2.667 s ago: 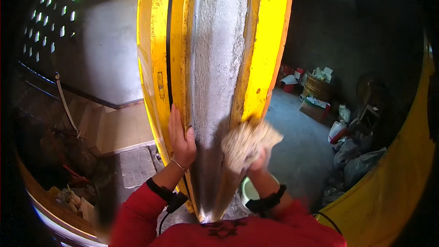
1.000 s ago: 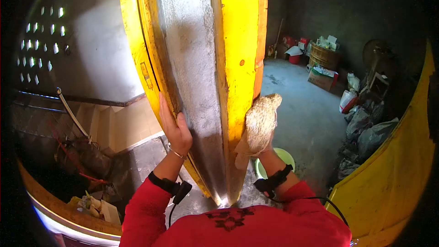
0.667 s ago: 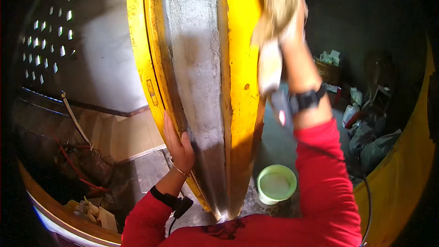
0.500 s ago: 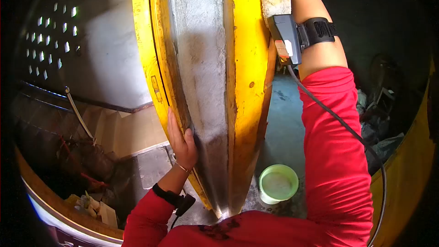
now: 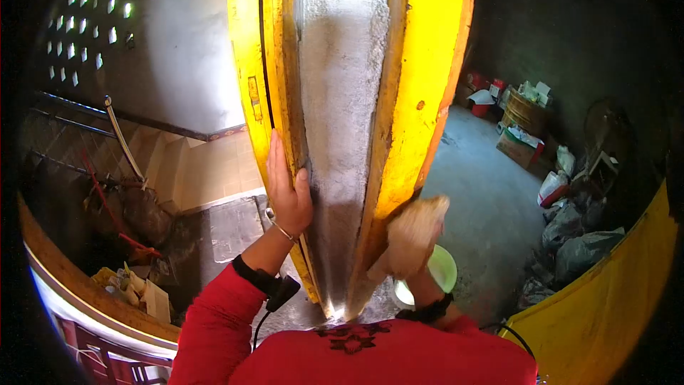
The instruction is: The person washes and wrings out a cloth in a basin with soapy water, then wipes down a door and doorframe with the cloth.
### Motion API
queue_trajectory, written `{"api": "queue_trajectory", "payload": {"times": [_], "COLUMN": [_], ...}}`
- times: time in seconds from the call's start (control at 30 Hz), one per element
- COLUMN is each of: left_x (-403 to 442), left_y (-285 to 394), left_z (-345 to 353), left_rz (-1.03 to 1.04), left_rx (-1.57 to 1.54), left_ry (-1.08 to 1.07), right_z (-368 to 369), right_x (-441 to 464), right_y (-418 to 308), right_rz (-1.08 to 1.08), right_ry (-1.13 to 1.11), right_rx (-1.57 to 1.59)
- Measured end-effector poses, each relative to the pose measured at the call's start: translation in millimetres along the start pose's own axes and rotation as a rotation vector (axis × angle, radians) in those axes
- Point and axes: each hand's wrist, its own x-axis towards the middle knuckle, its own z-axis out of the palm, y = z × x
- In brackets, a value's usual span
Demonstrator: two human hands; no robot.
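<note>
Down the middle stands a yellow wooden frame [image 5: 427, 50] around a rough grey wall edge [image 5: 342, 93]. My left hand [image 5: 289, 196] rests with its fingers stretched against the frame's left part, holding nothing. On the right, a tan cloth [image 5: 413, 235], blurred by motion, lies against the lower part of the right yellow board. My right hand [image 5: 436, 239] grips this cloth, and its fingers are mostly hidden behind it. A pale green bucket [image 5: 443, 269] stands on the floor, partly covered by my right forearm.
Steps [image 5: 214, 171] and a railing [image 5: 125, 142] lie at left. On the right are a wooden tub [image 5: 526, 113], a cardboard box [image 5: 516, 148] and dark bags [image 5: 581, 253]. A yellow panel [image 5: 605, 299] curves along the lower right.
My right hand has come down from high on the right board with the cloth, to its lower part. My left hand stays on the frame. The view has shifted.
</note>
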Motion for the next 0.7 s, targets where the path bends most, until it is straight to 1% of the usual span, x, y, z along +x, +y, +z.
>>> {"api": "queue_trajectory", "payload": {"times": [0.17,0.23,0.3,0.37,0.43,0.5,0.6,0.67,0.7], "left_x": [3,4,2,2,2,3,4,1,1], "left_y": [3,2,1,1,2,4,3,2,0], "left_z": [-4,-3,-2,0,1,1,-1,1,3], "left_rz": [0.013,0.011,0.033,0.004,-0.016,-0.017,0.001,0.007,0.006], "left_rx": [0.001,-0.009,-0.012,-0.041,-0.051,-0.066,-0.072,-0.097,-0.119], "left_ry": [-0.022,-0.010,0.000,0.007,0.016,0.021,0.016,0.025,0.036], "right_z": [-2,4,14,37,56,60,42,28,16], "right_x": [7,36,84,141,190,202,185,153,115], "right_y": [54,75,116,170,213,215,197,147,106], "right_rz": [0.361,0.499,0.651,0.721,0.750,0.846,0.936,1.030,1.038], "right_ry": [0.665,0.801,0.852,0.988,1.050,1.067,1.034,0.890,0.681], "right_rx": [1.590,1.971,2.081,1.963,1.858,1.877,1.947,2.383,2.841]}}
